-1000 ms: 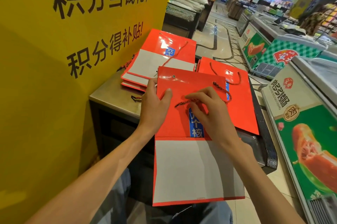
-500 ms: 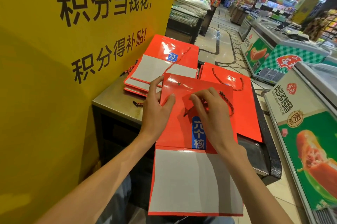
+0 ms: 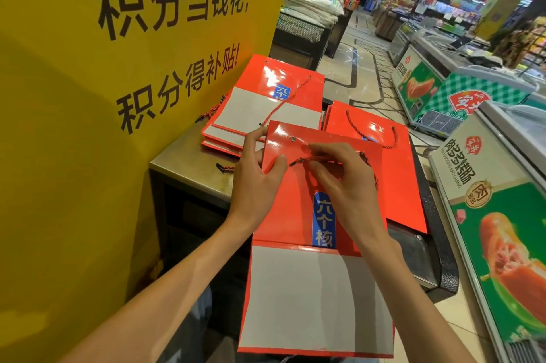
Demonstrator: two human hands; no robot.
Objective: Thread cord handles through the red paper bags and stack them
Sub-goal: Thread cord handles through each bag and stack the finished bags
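A flat red paper bag point(image 3: 295, 215) with a blue label and a white-grey bottom panel lies in front of me, half over the counter edge. My left hand point(image 3: 257, 176) grips its upper left edge, thumb on top. My right hand point(image 3: 345, 185) pinches a dark red twisted cord point(image 3: 310, 159) and holds its tip just below the metal eyelet point(image 3: 293, 139) near the bag's top. A stack of red bags point(image 3: 266, 102) lies at the back left. Another red bag with a threaded cord handle point(image 3: 384, 161) lies to the right.
The bags rest on a steel counter point(image 3: 183, 161) against a yellow sign wall point(image 3: 118, 96). A loose cord point(image 3: 224, 168) lies on the counter. Chest freezers point(image 3: 487, 215) stand on the right across a narrow floor gap. A shop aisle runs behind.
My right hand has drawn the cord's free end leftward and up toward the eyelet. My left hand keeps its grip on the bag's edge.
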